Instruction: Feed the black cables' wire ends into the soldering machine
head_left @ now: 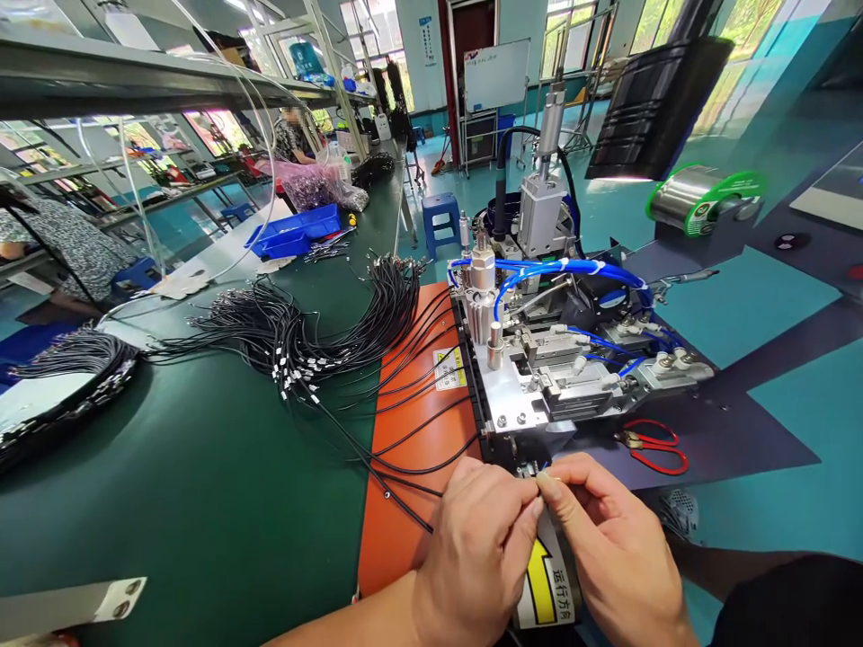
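My left hand is closed in front of the soldering machine, fingertips pinched together. A black cable runs from the left into this hand. Tip to tip with it, my right hand is closed in a pinch; the tiny end between its thumb and finger is mostly hidden. Just beyond the fingertips is the machine's front edge. Below my hands shows a label with a yellow arrow. Several black cables lie across the orange plate to the machine's side.
Bundles of black cables with pale tips lie on the green mat. Red-handled cutters rest at the right, below a solder spool. Blue trays stand farther back. Other people sit at the far left and back.
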`<state>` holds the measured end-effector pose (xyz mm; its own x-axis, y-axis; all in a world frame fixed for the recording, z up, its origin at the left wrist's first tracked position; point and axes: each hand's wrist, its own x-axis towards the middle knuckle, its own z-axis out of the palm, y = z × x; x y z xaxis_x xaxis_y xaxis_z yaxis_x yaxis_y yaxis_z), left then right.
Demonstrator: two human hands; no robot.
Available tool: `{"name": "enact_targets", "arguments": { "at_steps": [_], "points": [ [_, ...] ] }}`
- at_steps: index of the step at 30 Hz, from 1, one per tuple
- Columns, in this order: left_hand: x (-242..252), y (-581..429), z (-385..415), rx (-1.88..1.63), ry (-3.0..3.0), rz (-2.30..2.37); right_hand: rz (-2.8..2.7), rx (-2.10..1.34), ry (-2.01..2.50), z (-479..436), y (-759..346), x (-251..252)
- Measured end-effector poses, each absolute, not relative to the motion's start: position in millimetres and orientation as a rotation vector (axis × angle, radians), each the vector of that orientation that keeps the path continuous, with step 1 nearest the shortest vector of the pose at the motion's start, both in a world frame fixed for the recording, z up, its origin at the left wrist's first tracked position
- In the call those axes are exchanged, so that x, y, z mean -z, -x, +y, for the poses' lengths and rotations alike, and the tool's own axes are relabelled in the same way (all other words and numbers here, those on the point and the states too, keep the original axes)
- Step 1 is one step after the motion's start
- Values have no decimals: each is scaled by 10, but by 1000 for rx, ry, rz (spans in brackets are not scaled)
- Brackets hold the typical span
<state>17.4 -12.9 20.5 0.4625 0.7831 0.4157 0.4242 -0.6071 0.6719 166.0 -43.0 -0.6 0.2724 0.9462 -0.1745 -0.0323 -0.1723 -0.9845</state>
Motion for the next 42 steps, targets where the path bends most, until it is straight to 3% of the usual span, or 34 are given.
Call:
{"name": "enact_targets", "arguments": {
  "at_steps": [10,30,42],
  "points": [
    [-150,-147,-113,-819,-2193,1043,-842,-1526,1473,-446,-2142,-60],
    [-371,26,65,-651,-2067,1017,-968,-1503,1465,-309,-1997,-11],
    [-39,104,27,-780,-2322,1032,-990,-1452,1483,-226,-1921,176]
  ]
}}
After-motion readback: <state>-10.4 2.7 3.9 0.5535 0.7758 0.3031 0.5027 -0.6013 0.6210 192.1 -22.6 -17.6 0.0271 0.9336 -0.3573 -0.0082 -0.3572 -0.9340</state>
